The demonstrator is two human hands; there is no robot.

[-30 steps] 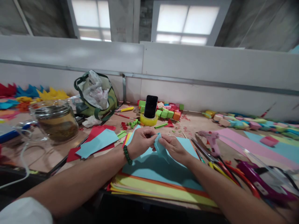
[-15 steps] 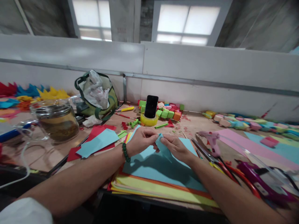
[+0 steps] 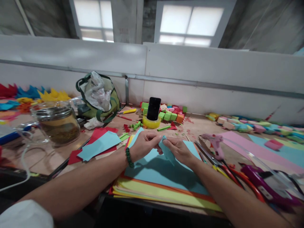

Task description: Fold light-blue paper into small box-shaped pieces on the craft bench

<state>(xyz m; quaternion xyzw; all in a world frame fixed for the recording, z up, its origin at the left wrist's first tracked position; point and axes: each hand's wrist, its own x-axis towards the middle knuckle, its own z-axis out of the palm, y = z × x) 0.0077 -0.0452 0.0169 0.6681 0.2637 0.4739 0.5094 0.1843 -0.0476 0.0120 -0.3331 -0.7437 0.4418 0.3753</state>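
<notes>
Between my two hands is a small piece of light blue paper (image 3: pixel 167 151), bent over at its top. My left hand (image 3: pixel 144 144), with a green bead bracelet at the wrist, pinches its upper left edge. On the other side my right hand (image 3: pixel 180 150) grips it between thumb and fingers. Both hands are closed and hover over a light blue sheet (image 3: pixel 163 174), which tops a stack of coloured paper (image 3: pixel 142 191). Shadows of the hands fall on that sheet. The fingertips partly hide the held paper's folded edge.
Scissors (image 3: pixel 228 169), a pink glue gun (image 3: pixel 215 144) and a purple device (image 3: pixel 268 186) lie at right. A phone (image 3: pixel 154 108) leans on a yellow tape roll (image 3: pixel 151 122). At left are cut paper strips (image 3: pixel 99 145), a glass jar (image 3: pixel 58 125) and a green bag (image 3: pixel 112 101).
The light blue paper has turned slightly and its top is bent a little more. My hands have hardly shifted.
</notes>
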